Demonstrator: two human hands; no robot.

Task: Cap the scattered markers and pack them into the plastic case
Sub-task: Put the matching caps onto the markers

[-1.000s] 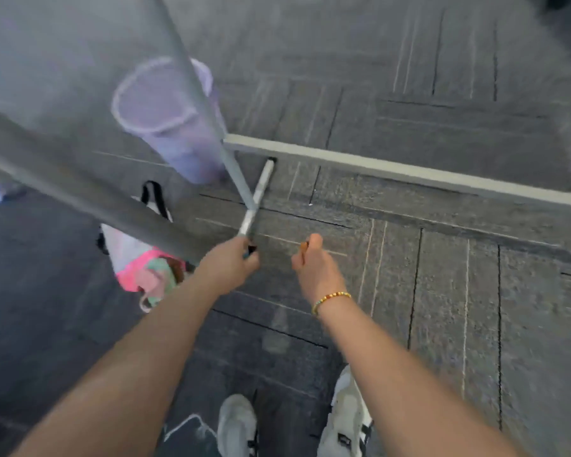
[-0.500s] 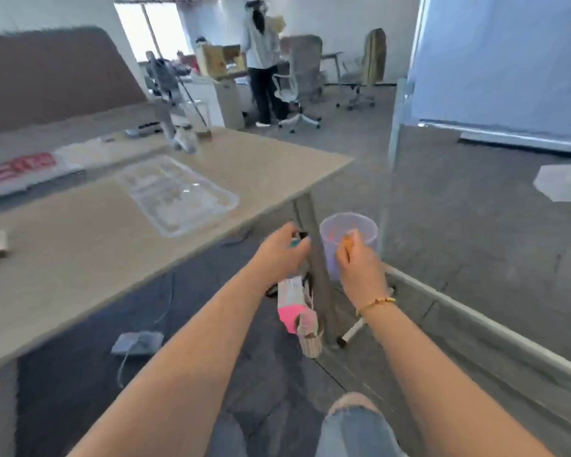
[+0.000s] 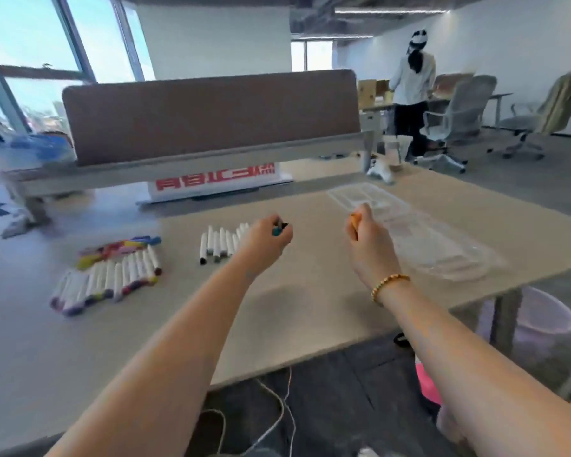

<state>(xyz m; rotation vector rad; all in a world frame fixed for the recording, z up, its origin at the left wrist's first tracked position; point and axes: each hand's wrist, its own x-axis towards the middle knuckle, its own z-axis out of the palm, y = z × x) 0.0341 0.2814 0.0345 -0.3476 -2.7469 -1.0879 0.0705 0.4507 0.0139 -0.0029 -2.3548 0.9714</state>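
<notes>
On the left of the table point(image 3: 310, 291) we record a large batch of white-barrelled markers point(image 3: 106, 285) lying side by side in a rough row, their coloured ends toward the near edge; just behind it lies a small heap of coloured caps point(image 3: 119, 250). Next rightward, a second, smaller row of markers point(image 3: 220, 242), also side by side, dark tips toward us. We list the left hand point(image 3: 266, 240) directly in front of that second row, raised over the table, its fingers curled round small teal and dark pieces point(image 3: 279, 228) — whether caps or a marker end we cannot tell. The right hand point(image 3: 366, 237) is held apart from the left at like height, its fingers clenched on a small orange piece point(image 3: 354, 220); a beaded bracelet point(image 3: 389, 285) circles the wrist. Farthest right lies the clear plastic case point(image 3: 419, 239), opened flat on the table just beyond the right hand — no marker visible in it. Below the table's right edge we note a pale lilac bin point(image 3: 541, 319) on the floor.
</notes>
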